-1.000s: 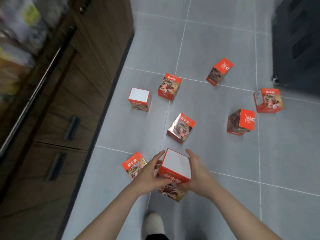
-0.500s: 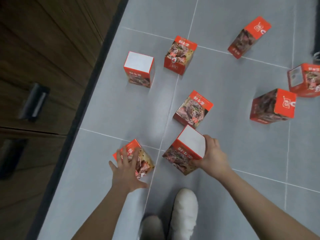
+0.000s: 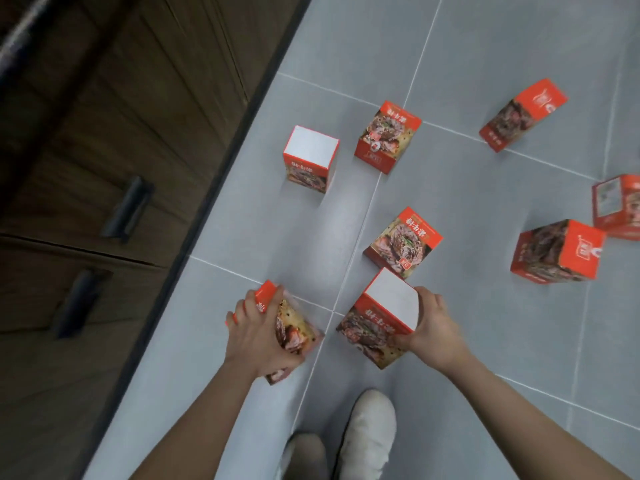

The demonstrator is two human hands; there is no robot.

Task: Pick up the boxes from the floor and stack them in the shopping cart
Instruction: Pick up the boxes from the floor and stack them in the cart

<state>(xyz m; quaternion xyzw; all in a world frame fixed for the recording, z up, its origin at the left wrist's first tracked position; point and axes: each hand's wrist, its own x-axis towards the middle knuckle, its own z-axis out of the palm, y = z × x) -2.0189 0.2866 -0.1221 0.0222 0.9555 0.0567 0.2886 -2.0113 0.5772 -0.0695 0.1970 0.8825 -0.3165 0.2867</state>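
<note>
Head view: the left hand is curled round a tilted red box near the dark cabinet. The right hand clamps a white-topped box just right of it. Six more boxes lie scattered farther off on the grey tile floor.

Glossy cardboard boxes (printed), matt grey floor tiles, wood-grain cabinet

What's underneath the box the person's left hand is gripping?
Grey floor tile shows around that box, which the left hand grips from above. Whether it touches the floor or is lifted cannot be seen; hand and box cover that spot.
</note>
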